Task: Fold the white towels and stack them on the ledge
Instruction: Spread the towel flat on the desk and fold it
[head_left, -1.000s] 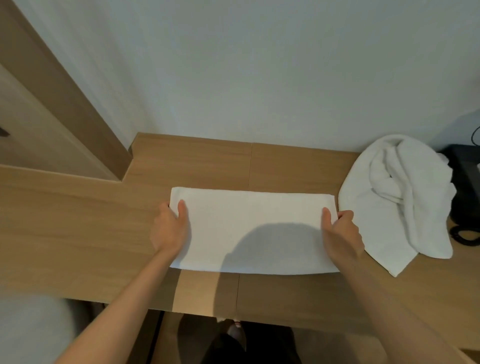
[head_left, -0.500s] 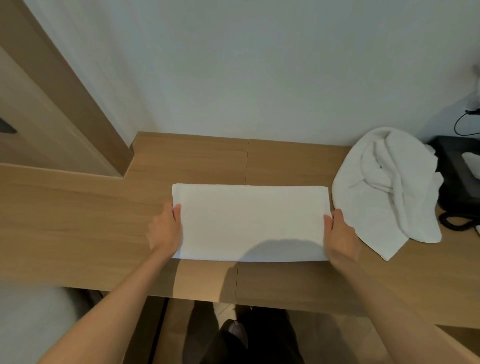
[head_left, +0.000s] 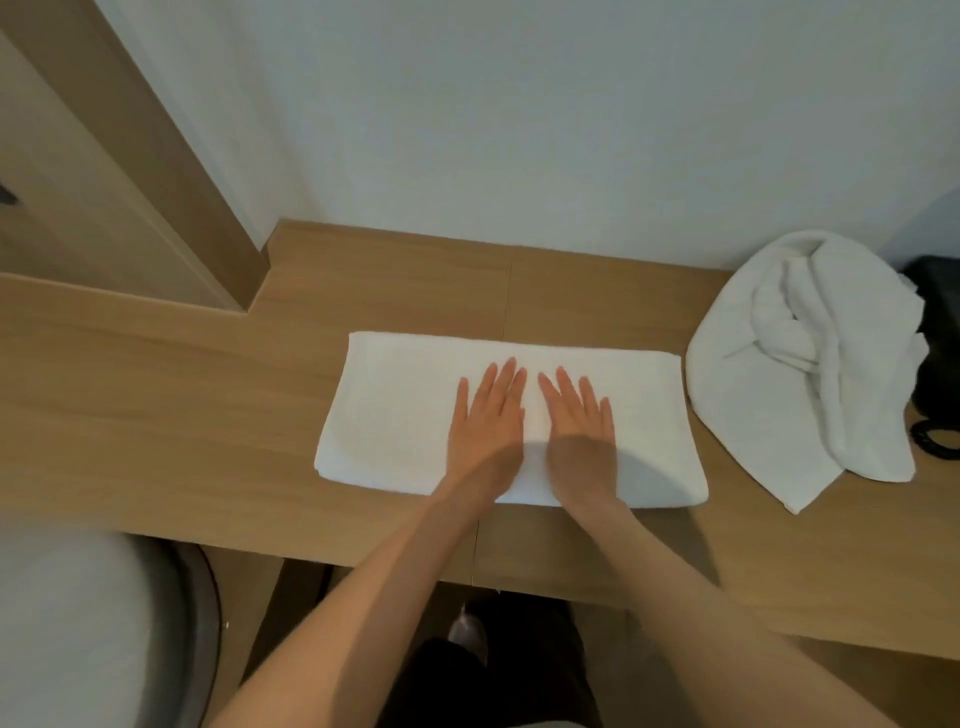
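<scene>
Both have quit the towel's ends. My left grip (head_left: 485, 415) and right grip (head_left: 576, 421) now lie flat, fingers straight, pressing the folded towel (head_left: 395, 415) on the surface (head_left: 182, 405) — fold being smoothed; crumpled towel (head_left: 810, 364) outstanding.

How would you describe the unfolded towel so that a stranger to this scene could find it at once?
Start at the long wooden ledge that runs below the white wall. Follow it to the right, up to a black object. There lies the crumpled towel, a rumpled heap, unlike the folded towel, a flat rectangle at the middle.
</scene>
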